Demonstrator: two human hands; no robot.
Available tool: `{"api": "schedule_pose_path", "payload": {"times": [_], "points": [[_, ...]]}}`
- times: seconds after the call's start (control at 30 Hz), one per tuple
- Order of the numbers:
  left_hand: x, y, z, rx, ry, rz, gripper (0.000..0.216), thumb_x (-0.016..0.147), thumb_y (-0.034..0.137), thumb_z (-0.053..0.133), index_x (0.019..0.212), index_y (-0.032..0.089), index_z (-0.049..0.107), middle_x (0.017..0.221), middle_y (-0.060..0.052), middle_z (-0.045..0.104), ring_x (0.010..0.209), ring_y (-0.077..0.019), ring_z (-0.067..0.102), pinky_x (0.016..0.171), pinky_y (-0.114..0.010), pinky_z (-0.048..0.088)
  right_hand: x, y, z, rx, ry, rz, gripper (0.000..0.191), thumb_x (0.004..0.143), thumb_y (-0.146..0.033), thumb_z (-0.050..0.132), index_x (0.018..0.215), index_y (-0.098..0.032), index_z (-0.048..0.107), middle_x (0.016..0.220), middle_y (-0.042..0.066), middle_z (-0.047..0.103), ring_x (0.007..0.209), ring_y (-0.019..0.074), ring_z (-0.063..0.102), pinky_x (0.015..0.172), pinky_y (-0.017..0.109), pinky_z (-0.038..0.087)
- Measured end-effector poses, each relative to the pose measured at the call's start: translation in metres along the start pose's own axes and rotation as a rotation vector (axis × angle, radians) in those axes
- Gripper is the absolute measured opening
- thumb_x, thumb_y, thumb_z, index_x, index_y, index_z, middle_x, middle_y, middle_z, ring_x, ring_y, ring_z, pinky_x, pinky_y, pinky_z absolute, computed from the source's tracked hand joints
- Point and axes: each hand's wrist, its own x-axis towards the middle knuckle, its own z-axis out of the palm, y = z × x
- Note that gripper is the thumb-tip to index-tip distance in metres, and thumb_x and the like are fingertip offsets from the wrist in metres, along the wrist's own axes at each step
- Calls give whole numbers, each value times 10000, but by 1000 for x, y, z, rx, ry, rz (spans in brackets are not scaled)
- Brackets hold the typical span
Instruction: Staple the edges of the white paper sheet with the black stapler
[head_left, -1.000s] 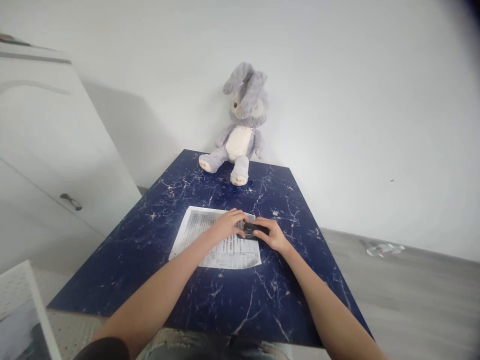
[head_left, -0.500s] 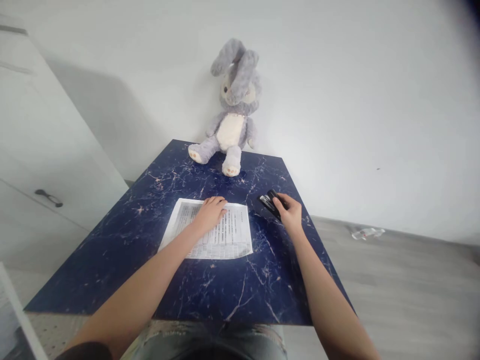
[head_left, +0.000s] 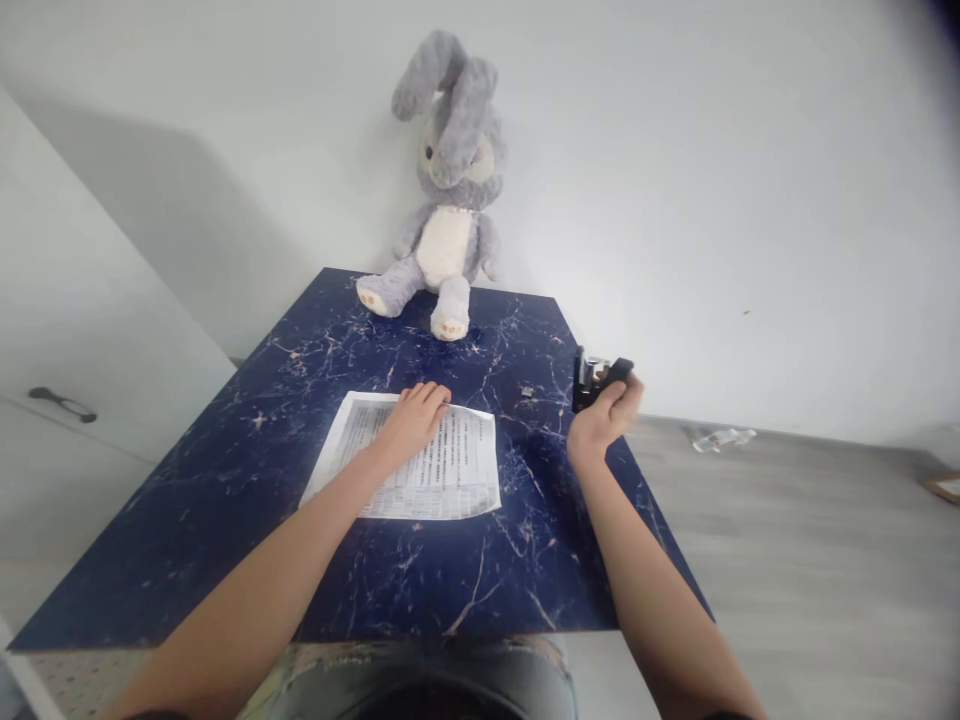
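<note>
My left hand [head_left: 422, 412] lies flat on a printed sheet of paper [head_left: 469, 470], fingers stretched toward its far edge; part of the print is hidden under the hand and forearm. Over the table's right edge, my right hand [head_left: 611, 415] is raised and closed around a black stapler [head_left: 619, 370]. The stapler is tilted up, with its jaws apart and silver metal showing between them. A small silvery piece [head_left: 527, 392], too small to make out, lies on the table between the paper and the stapler.
A grey plush rabbit [head_left: 444, 250] sits at the far end of the dark blue marbled table [head_left: 225, 500], against the wall. A white cabinet with a dark handle [head_left: 64, 404] stands left. Clear plastic [head_left: 724, 440] lies on the floor at right.
My right hand has lifted the stapler and turned it upright, moving right, and the small silvery piece on the table now shows. The left hand stays on the paper. The view has shifted slightly.
</note>
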Motion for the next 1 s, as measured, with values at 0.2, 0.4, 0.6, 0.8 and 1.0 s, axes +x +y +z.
{"api": "schedule_pose_path", "payload": {"times": [0.2, 0.4, 0.6, 0.8, 1.0], "points": [[1, -2, 4, 2, 34, -36, 194, 1039, 132, 424, 1152, 205, 563, 1104, -86, 644, 1024, -274, 578, 901, -425, 430, 8, -3, -5, -46, -154, -60, 437, 1079, -440, 297, 1224, -172, 611, 1013, 131, 710, 912, 260, 689, 887, 429, 534], [-3, -5, 2, 27, 55, 13, 468, 906, -69, 388, 1193, 228, 608, 1183, -86, 607, 1071, -265, 556, 914, -420, 439, 0, 2, 6, -188, -700, -268, 305, 971, -304, 505, 1132, -158, 718, 1088, 155, 776, 989, 308, 728, 916, 445, 546], [-3, -8, 5, 47, 86, -36, 470, 943, -30, 418, 1264, 235, 636, 1213, -86, 616, 1103, -268, 560, 964, -452, 444, -10, -5, 8, -232, -933, -379, 289, 987, -264, 497, 1167, -158, 698, 1133, 163, 767, 1039, 331, 714, 934, 469, 532], [-1, -5, 7, 57, 45, -65, 295, 1016, 145, 514, 1271, 201, 652, 1251, -104, 620, 1165, -282, 564, 1102, -518, 412, -12, -10, 3, -229, -1170, -435, 251, 1013, -256, 481, 1185, -191, 653, 1125, 122, 751, 1014, 305, 699, 916, 442, 512], [-3, -4, 12, 100, -60, -74, 325, 1038, 168, 481, 1323, 226, 627, 1325, -115, 609, 1236, -300, 572, 1189, -660, 309, -11, -18, -1, -147, -1323, -467, 230, 1028, -259, 470, 1198, -211, 618, 1101, 96, 721, 983, 271, 671, 886, 410, 502]]}}
